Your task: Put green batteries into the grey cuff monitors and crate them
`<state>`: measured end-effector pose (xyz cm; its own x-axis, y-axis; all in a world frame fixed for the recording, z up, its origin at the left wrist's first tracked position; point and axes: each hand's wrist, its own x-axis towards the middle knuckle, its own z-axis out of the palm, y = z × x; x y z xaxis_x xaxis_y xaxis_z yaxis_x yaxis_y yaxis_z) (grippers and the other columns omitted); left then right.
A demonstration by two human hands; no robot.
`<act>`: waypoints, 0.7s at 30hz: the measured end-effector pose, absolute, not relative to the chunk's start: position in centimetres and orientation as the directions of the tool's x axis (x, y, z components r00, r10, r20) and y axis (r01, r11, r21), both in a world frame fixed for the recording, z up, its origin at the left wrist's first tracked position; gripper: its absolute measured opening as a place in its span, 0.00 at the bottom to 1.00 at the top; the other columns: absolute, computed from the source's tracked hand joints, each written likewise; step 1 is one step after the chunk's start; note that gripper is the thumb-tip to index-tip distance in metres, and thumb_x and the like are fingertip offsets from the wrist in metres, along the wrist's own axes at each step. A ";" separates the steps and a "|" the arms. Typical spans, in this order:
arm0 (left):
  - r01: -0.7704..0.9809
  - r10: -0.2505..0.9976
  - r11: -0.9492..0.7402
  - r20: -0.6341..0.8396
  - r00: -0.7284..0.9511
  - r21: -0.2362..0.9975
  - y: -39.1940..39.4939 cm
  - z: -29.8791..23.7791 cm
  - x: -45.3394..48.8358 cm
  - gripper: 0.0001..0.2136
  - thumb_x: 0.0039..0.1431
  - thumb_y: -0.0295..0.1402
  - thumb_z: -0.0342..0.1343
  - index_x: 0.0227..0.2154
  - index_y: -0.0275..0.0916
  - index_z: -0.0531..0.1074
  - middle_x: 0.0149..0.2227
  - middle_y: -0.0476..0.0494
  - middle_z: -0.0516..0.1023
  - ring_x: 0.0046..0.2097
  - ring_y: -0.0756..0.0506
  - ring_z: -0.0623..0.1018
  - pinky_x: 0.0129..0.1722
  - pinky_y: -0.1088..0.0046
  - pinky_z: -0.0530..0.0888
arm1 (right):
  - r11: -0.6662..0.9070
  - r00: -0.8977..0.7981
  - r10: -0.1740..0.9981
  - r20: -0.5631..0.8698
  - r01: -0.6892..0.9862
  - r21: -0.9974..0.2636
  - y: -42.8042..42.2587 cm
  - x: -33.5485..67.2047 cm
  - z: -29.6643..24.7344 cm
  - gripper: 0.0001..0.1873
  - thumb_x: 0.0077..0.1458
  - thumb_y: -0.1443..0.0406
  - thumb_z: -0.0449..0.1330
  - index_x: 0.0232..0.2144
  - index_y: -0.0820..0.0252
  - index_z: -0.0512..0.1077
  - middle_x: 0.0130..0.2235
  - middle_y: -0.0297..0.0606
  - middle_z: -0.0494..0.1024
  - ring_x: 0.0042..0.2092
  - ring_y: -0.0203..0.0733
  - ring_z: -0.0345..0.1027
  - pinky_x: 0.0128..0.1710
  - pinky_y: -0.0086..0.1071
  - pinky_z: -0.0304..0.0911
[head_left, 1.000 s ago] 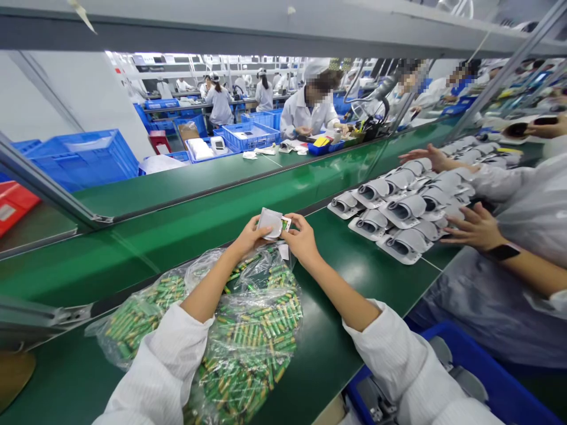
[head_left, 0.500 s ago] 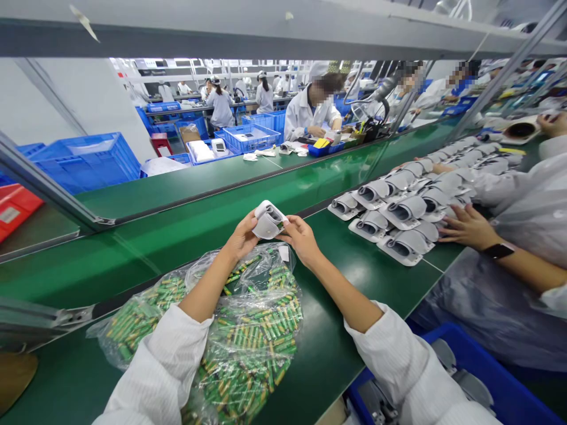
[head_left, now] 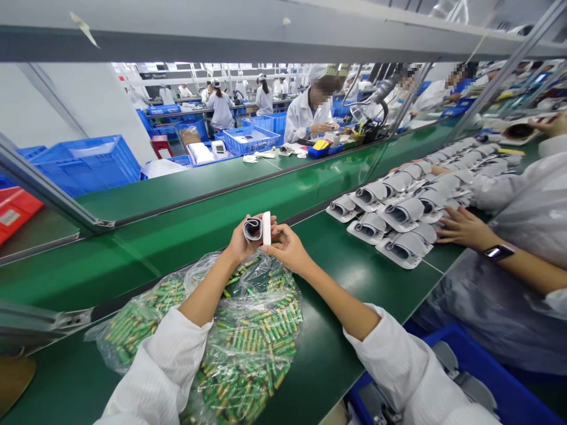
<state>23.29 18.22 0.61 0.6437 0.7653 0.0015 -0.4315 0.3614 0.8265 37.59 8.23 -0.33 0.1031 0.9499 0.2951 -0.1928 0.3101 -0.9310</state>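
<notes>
A wrist blood pressure monitor (head_left: 266, 229), a white unit with a rolled grey cuff, is held edge-on above the green bench. My left hand (head_left: 240, 243) wraps around the cuff side. On the other side, the fingers of my right hand (head_left: 290, 249) grip the white body. Below my forearms lies a clear plastic bag of green-and-gold batteries (head_left: 252, 330). Another bagged heap of batteries (head_left: 133, 324) spreads to its left.
Rows of similar monitors with grey cuffs (head_left: 401, 215) stand on the bench at right. A co-worker's hand (head_left: 469, 229) touches them. A blue bin (head_left: 509, 378) with grey parts sits below the bench edge. A green conveyor belt (head_left: 190, 227) runs behind, under a metal frame.
The monitor has been turned from a tilted view to edge-on, its cuff now facing left. My right hand has shifted slightly left and down along the body.
</notes>
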 end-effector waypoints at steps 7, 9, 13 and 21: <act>-0.335 0.755 0.395 -0.094 0.650 0.855 18.1 0.3 23.5 0.27 0.58 0.59 0.63 0.44 0.38 0.79 0.45 0.34 0.85 0.49 0.31 0.83 0.46 0.53 0.81 | 0.339 0.144 0.934 0.326 -0.073 -0.938 7.9 37.1 -1.0 0.38 0.39 0.55 0.82 0.42 0.50 0.62 0.43 0.31 0.73 0.38 0.38 0.72 0.34 0.31 0.72; -0.298 0.754 0.414 -0.140 0.641 0.860 18.3 -0.2 23.8 0.28 0.57 0.62 0.61 0.41 0.38 0.79 0.41 0.34 0.85 0.46 0.31 0.83 0.45 0.53 0.81 | 0.347 0.205 0.920 0.334 -0.028 -0.938 7.9 37.1 -1.0 0.39 0.39 0.55 0.82 0.46 0.50 0.62 0.43 0.31 0.73 0.37 0.38 0.72 0.35 0.31 0.72; -0.285 0.780 0.374 -0.133 0.612 0.882 18.5 -0.9 24.2 0.29 0.57 0.63 0.59 0.42 0.39 0.78 0.39 0.35 0.83 0.43 0.35 0.82 0.44 0.58 0.80 | 0.347 0.324 0.897 0.301 -0.094 -0.933 8.3 37.3 -0.7 0.41 0.42 0.54 0.80 0.51 0.48 0.62 0.50 0.36 0.75 0.43 0.40 0.75 0.42 0.35 0.76; 0.005 0.859 -0.297 0.265 0.438 0.955 17.1 0.7 23.7 0.18 0.56 0.46 0.67 0.44 0.42 0.75 0.39 0.44 0.79 0.39 0.44 0.76 0.39 0.69 0.72 | 0.229 0.283 0.957 0.066 -0.594 -0.771 9.0 39.5 0.6 0.33 0.49 0.51 0.75 0.50 0.48 0.63 0.43 0.33 0.81 0.45 0.47 0.81 0.57 0.51 0.76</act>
